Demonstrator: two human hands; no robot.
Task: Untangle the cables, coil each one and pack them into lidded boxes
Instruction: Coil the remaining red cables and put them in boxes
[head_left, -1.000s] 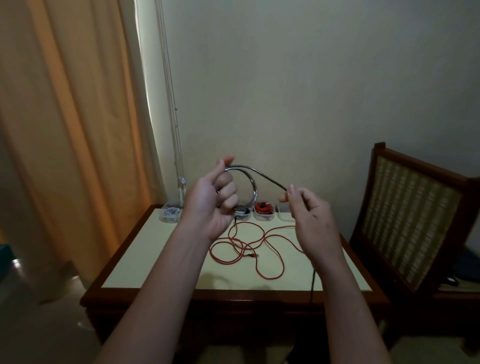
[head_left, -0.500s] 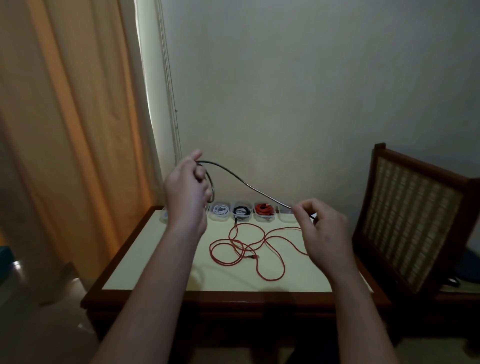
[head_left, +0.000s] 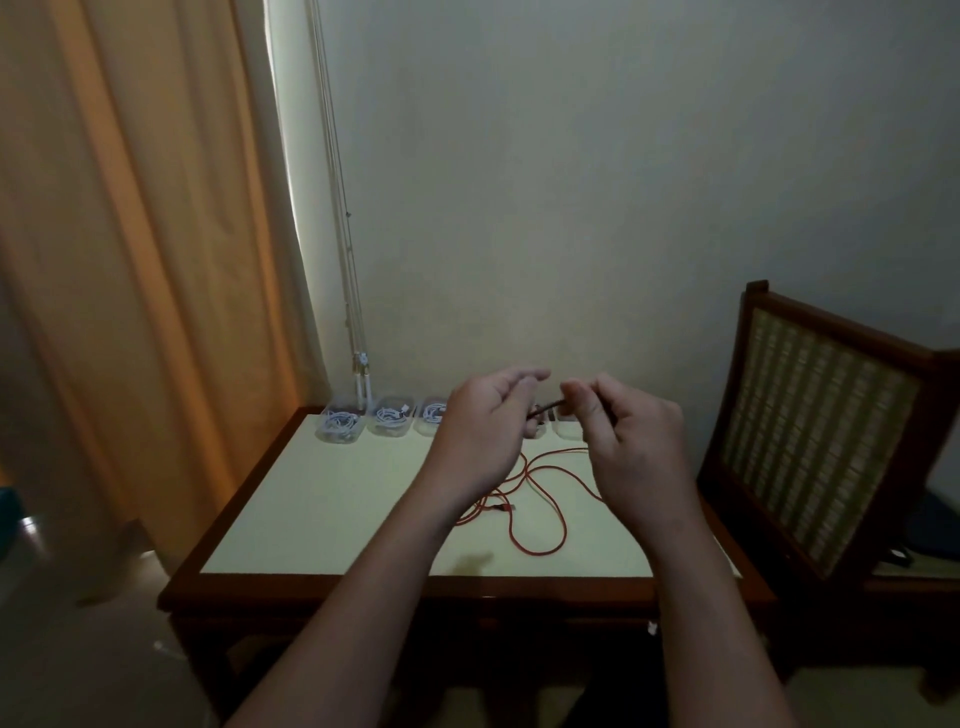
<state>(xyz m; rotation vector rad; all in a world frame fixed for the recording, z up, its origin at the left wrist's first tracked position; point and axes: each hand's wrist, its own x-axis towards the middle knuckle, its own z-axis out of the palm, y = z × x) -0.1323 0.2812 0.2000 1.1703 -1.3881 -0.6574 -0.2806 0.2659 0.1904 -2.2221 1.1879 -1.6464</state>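
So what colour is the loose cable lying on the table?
The loose cable is red, shown best in the head view.

A wooden table (head_left: 337, 509) with a cream inlaid top stands against a plain wall (head_left: 597, 182). An orange curtain (head_left: 130, 260) hangs at left, thin blind cords (head_left: 343, 234) beside it. A cane-backed chair (head_left: 821, 431) stands at right.

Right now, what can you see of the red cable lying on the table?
The thin red cable lies uncoiled in loose, overlapping loops on the cream tabletop, in front of a row of clear plastic boxes. It looks flexible, with a small plug end showing among the loops. The left hand and right hand, raised and holding a dark cable, hide parts of it; neither appears to hold it.
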